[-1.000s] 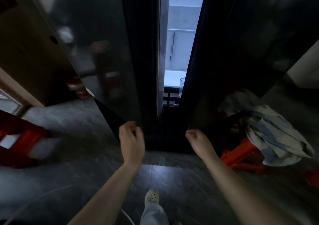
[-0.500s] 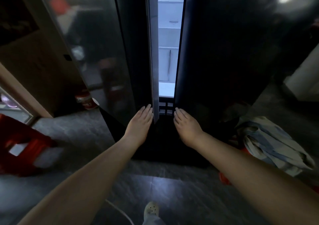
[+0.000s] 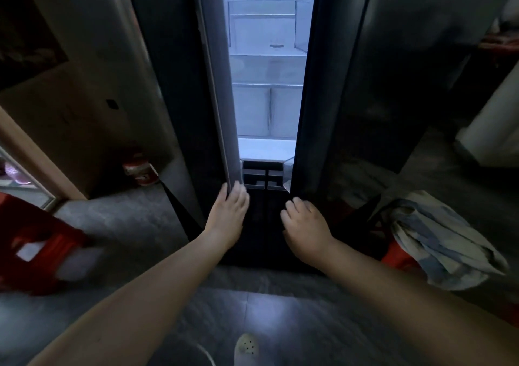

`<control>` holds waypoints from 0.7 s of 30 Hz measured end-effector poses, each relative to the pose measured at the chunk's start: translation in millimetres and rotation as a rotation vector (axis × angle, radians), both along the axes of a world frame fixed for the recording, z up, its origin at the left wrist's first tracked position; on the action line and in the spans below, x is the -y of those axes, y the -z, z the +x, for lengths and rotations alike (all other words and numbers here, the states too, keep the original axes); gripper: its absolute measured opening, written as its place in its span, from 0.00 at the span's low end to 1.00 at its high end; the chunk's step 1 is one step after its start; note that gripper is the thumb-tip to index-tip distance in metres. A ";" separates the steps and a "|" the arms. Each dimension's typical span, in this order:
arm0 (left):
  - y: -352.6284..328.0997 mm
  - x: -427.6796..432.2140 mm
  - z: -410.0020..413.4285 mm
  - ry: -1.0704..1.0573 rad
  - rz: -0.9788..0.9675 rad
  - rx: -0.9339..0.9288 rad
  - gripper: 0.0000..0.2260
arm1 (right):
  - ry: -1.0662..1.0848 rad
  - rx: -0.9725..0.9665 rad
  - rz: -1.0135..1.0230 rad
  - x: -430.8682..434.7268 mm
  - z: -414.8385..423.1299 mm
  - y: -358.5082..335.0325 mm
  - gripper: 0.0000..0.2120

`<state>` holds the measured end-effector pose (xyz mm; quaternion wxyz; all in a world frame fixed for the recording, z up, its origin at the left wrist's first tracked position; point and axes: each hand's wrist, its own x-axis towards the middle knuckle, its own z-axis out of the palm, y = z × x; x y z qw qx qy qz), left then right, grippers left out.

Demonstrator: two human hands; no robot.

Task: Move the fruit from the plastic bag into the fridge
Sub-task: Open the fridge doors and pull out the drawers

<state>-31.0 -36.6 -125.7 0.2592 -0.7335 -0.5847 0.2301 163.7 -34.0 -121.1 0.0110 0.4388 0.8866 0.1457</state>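
The dark two-door fridge stands in front of me with both doors slightly ajar. Through the gap I see its lit white interior [image 3: 268, 107] with shelves and drawers. My left hand [image 3: 229, 214] grips the lower inner edge of the left door [image 3: 168, 85], thumb on one side and fingers on the other. My right hand [image 3: 306, 225] has its fingers curled at the lower inner edge of the right door [image 3: 365, 99]. No fruit shows in this view.
A crumpled blue-and-white bundle [image 3: 438, 239] lies on a red stool [image 3: 398, 256] at the right. A red crate [image 3: 36, 247] sits on the grey floor at the left. A wooden cabinet [image 3: 56, 113] flanks the fridge. My shoe [image 3: 247, 349] is at the bottom.
The gap between the doors has widened. Both hands went from flat, straight fingers on the door fronts to fingers curled at the door edges.
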 end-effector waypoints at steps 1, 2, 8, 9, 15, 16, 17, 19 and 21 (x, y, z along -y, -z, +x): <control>-2.3 -0.7 3.6 0.035 0.005 0.019 0.30 | -0.009 -0.042 0.014 1.6 -1.9 -1.2 0.14; -4.9 -2.1 6.8 0.057 0.011 0.038 0.29 | -0.006 -0.056 0.030 1.4 -3.6 -2.6 0.14; -14.3 -11.3 14.3 0.010 -0.033 0.187 0.27 | 0.058 0.001 -0.035 -4.1 -8.4 -9.4 0.25; -14.2 -11.7 13.5 0.005 -0.044 0.196 0.28 | 0.057 0.016 -0.042 -5.0 -7.8 -9.7 0.26; -12.5 -11.3 10.7 -0.052 -0.069 0.262 0.30 | 0.140 0.040 -0.132 -2.6 0.8 -8.0 0.29; -12.0 -11.7 10.2 -0.068 -0.070 0.275 0.31 | 0.152 0.045 -0.145 -2.4 2.7 -7.4 0.29; -11.7 -11.7 9.5 -0.083 -0.069 0.292 0.31 | 0.164 0.049 -0.161 -2.4 4.7 -6.5 0.29; -10.5 -11.7 7.0 -0.114 -0.074 0.330 0.31 | 0.177 0.055 -0.191 -2.2 8.3 -4.8 0.29; -8.2 -11.5 4.0 -0.142 -0.086 0.345 0.31 | 0.182 0.070 -0.218 -1.2 12.1 -3.0 0.29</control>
